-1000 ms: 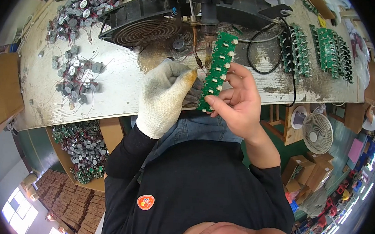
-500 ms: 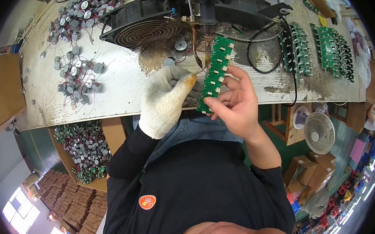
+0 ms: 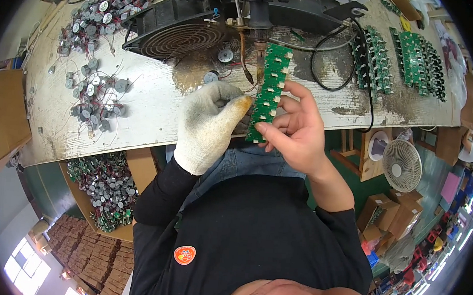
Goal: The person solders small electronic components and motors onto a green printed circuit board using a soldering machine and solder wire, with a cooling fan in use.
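My left hand [image 3: 212,115], in a worn white knit glove, is closed in a pinch, thumb and forefinger at the left edge of a green circuit board [image 3: 271,84]. A thin wire [image 3: 255,88] shows faintly at the stained fingertips; whatever lies inside the palm is hidden. My bare right hand [image 3: 298,124] grips the lower part of the long board, thumb on its face and fingers behind. Small white connectors line the board, which stands tilted beneath a soldering head [image 3: 259,50]. Beside it, a thin curved tube [image 3: 245,60] ends just above the gloved fingers.
A black fan [image 3: 181,37] stands behind my left hand. Small round motors with wires [image 3: 95,91] lie in heaps at left; single motors [image 3: 211,77] sit near the fan. Stacked circuit boards [image 3: 415,61] and a black cable [image 3: 357,68] are at right. A motor-filled carton [image 3: 107,193] is below the bench.
The gloved left fingertips have moved slightly right, closer against the board. The board has shifted a little downward and left with my right hand still gripping it.
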{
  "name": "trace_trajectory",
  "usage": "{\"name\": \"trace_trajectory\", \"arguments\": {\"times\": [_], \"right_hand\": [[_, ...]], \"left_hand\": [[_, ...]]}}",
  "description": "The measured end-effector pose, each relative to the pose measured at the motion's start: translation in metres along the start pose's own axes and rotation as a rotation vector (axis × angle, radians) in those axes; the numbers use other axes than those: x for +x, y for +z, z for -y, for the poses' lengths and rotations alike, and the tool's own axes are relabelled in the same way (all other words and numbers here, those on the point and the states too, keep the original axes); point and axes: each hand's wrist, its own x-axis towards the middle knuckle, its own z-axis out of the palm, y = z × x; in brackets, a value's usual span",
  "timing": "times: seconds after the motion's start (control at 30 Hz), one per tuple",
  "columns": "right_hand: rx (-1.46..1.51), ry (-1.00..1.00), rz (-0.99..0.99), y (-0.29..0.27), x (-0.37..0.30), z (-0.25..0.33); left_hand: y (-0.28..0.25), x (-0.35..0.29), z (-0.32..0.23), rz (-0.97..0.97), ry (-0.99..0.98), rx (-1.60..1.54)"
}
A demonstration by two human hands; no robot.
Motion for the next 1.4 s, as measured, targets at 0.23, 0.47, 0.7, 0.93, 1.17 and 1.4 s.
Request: {"name": "trace_trajectory", "arguments": {"times": [0.23,0.47,0.7,0.93,1.17,1.4], "right_hand": [[0.005,-0.025,-0.013,0.002,0.000,0.002],[-0.003,-0.025,-0.004,0.001,0.000,0.001],[-0.017,-0.011,-0.041,-0.002,-0.002,-0.003],[-0.063,0.026,-0.024,-0.003,0.006,0.005],[-0.104,-0.033,-0.160,-0.007,0.010,-0.004],[-0.094,-0.074,-0.138,-0.011,0.014,-0.006]], "left_hand": [[0.000,0.001,-0.003,-0.004,0.013,0.022],[0.002,-0.001,-0.003,-0.012,0.002,-0.037],[0.003,-0.001,-0.006,0.002,0.015,0.120],[-0.030,-0.028,0.013,-0.155,0.350,0.574],[-0.049,-0.003,0.011,-0.156,0.774,0.741],[-0.114,-0.044,-0.014,-0.689,0.607,0.792]]}}
